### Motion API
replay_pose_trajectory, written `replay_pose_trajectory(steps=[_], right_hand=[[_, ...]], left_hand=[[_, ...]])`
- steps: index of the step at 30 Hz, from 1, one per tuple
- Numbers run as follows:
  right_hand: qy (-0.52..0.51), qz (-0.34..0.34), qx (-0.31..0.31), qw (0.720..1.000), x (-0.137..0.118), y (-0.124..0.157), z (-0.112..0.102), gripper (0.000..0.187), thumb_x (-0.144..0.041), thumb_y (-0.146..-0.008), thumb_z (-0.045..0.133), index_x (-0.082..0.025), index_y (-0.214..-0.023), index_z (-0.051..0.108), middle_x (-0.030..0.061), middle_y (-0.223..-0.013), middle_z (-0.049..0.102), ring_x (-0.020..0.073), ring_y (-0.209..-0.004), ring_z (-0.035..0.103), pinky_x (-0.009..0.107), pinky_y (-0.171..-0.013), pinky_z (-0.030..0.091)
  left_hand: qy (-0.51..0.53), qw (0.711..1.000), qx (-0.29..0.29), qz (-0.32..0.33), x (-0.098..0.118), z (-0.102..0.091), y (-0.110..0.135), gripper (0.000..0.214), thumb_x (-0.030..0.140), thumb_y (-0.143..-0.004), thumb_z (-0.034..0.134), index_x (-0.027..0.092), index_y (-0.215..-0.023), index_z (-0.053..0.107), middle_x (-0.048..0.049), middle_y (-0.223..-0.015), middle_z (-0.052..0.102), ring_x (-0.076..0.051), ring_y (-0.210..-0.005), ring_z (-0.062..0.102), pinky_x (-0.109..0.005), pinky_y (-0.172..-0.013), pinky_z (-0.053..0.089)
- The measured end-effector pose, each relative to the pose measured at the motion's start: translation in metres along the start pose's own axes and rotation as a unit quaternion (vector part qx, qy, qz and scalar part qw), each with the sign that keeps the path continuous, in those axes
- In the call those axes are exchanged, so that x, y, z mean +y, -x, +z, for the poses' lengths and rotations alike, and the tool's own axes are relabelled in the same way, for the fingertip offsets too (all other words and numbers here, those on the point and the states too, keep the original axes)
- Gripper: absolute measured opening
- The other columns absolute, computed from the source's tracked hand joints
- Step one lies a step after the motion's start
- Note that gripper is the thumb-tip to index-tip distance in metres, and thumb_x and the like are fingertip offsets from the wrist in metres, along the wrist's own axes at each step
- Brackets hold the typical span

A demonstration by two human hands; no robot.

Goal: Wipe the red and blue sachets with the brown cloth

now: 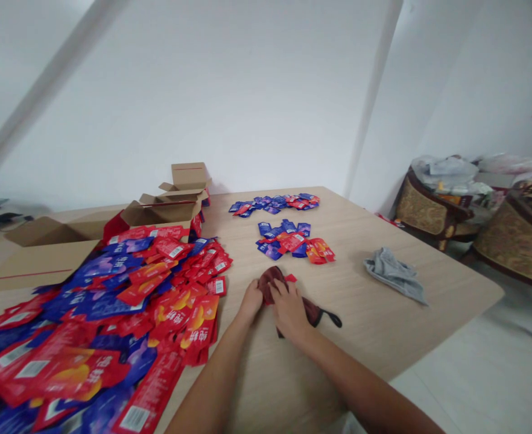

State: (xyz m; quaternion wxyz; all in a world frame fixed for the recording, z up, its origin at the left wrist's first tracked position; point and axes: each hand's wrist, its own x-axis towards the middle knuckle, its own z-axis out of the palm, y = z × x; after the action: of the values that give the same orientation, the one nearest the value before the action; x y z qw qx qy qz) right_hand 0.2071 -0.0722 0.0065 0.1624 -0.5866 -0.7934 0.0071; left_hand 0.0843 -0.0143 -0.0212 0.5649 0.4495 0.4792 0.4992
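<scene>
Both my hands rest on the wooden table point(383, 325) at a small dark red cloth pouch point(272, 278) with a black strap point(332, 317). My left hand point(251, 300) pinches the pouch's left edge. My right hand point(288, 310) lies over its right part, fingers closed on the cloth. A red sachet point(290, 278) peeks out just beyond the pouch.
A large heap of red and blue sachets point(112, 313) covers the left of the table. Two smaller piles point(293, 241) point(275, 204) lie farther back. Open cardboard boxes point(171, 208) stand at the back left. A grey cloth point(395, 274) lies at the right. Armchairs point(429, 211) stand beyond the table's right edge.
</scene>
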Motion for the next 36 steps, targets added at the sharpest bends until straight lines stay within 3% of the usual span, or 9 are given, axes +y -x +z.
replay_pose_trajectory(steps=[2, 5, 11, 14, 18, 21, 26, 31, 36], right_hand=[[-0.016, -0.033, 0.004, 0.999, -0.010, 0.009, 0.002, 0.052, -0.021, -0.080, 0.044, -0.022, -0.132, 0.043, 0.0023, -0.141, 0.035, 0.0279, -0.124, 0.025, 0.040, -0.101, 0.020], [-0.025, -0.046, -0.016, 0.998, 0.003, 0.007, -0.002, 0.053, -0.017, -0.079, 0.041, -0.025, -0.132, 0.042, 0.0002, -0.142, 0.034, 0.0259, -0.125, 0.025, 0.038, -0.100, 0.023], [0.023, 0.056, -0.041, 0.997, 0.048, -0.022, -0.013, 0.050, -0.015, -0.080, 0.041, -0.023, -0.128, 0.047, 0.0056, -0.136, 0.042, 0.0269, -0.115, 0.035, 0.041, -0.091, 0.030], [0.008, 0.047, -0.029, 0.998, 0.031, -0.019, -0.007, 0.053, -0.015, -0.079, 0.042, -0.022, -0.131, 0.044, 0.0053, -0.136, 0.041, 0.0281, -0.115, 0.035, 0.042, -0.092, 0.029], [-0.033, -0.035, 0.004, 0.999, -0.008, 0.002, -0.001, 0.051, -0.017, -0.079, 0.042, -0.019, -0.130, 0.046, 0.0046, -0.139, 0.037, 0.0297, -0.122, 0.027, 0.042, -0.100, 0.022], [-0.057, -0.081, 0.001, 0.995, -0.017, 0.015, -0.005, 0.050, -0.018, -0.079, 0.044, -0.018, -0.128, 0.048, 0.0038, -0.140, 0.036, 0.0286, -0.124, 0.024, 0.041, -0.103, 0.019], [-0.050, -0.104, -0.018, 0.993, 0.012, 0.012, -0.013, 0.052, -0.016, -0.078, 0.043, -0.027, -0.129, 0.046, -0.0008, -0.138, 0.038, 0.0252, -0.123, 0.027, 0.039, -0.100, 0.023], [0.021, 0.009, -0.017, 1.000, 0.056, -0.005, -0.014, 0.046, -0.014, -0.078, 0.042, -0.026, -0.120, 0.055, 0.0044, -0.128, 0.049, 0.0252, -0.109, 0.039, 0.038, -0.089, 0.031], [0.015, 0.040, 0.041, 0.998, 0.074, -0.009, -0.006, 0.046, -0.013, -0.077, 0.043, -0.029, -0.118, 0.056, 0.0024, -0.128, 0.049, 0.0239, -0.108, 0.041, 0.037, -0.086, 0.033]], left_hand=[[0.005, 1.000, 0.001, 0.003, 0.001, -0.005, -0.001, 0.026, 0.031, -0.063, 0.063, 0.009, -0.078, 0.064, -0.0081, -0.071, 0.069, -0.017, -0.061, 0.061, -0.026, -0.059, 0.045], [0.021, 0.999, -0.027, -0.040, 0.002, -0.009, 0.001, 0.023, 0.030, -0.065, 0.060, 0.009, -0.072, 0.064, -0.0079, -0.064, 0.067, -0.016, -0.053, 0.060, -0.026, -0.053, 0.044], [0.078, 0.993, -0.038, -0.080, 0.010, 0.000, 0.004, 0.019, 0.024, -0.067, 0.056, 0.008, -0.072, 0.064, -0.0078, -0.058, 0.066, -0.017, -0.048, 0.059, -0.028, -0.052, 0.047], [0.103, 0.992, -0.019, -0.073, 0.013, 0.002, 0.004, 0.013, 0.021, -0.066, 0.058, 0.009, -0.067, 0.063, -0.0066, -0.058, 0.066, -0.015, -0.051, 0.059, -0.026, -0.055, 0.047], [0.102, 0.990, -0.021, -0.098, 0.019, -0.002, 0.008, 0.017, 0.024, -0.068, 0.061, 0.009, -0.071, 0.064, -0.0079, -0.062, 0.067, -0.016, -0.052, 0.060, -0.024, -0.052, 0.045], [0.107, 0.987, -0.028, -0.121, 0.025, -0.004, 0.013, 0.015, 0.023, -0.070, 0.059, 0.009, -0.074, 0.064, -0.0079, -0.062, 0.067, -0.016, -0.051, 0.061, -0.024, -0.049, 0.045], [0.119, 0.980, -0.063, -0.147, 0.024, -0.003, 0.011, 0.013, 0.014, -0.071, 0.055, 0.007, -0.078, 0.064, -0.0097, -0.065, 0.068, -0.016, -0.052, 0.062, -0.025, -0.051, 0.047], [0.127, 0.983, -0.036, -0.131, 0.022, -0.008, 0.008, 0.017, 0.009, -0.076, 0.049, 0.006, -0.082, 0.064, -0.0115, -0.071, 0.069, -0.017, -0.058, 0.064, -0.028, -0.058, 0.051], [0.158, 0.977, -0.088, -0.116, 0.025, -0.015, 0.012, 0.027, 0.008, -0.070, 0.060, 0.009, -0.097, 0.061, -0.0128, -0.089, 0.069, -0.019, -0.072, 0.066, -0.031, -0.065, 0.052]])
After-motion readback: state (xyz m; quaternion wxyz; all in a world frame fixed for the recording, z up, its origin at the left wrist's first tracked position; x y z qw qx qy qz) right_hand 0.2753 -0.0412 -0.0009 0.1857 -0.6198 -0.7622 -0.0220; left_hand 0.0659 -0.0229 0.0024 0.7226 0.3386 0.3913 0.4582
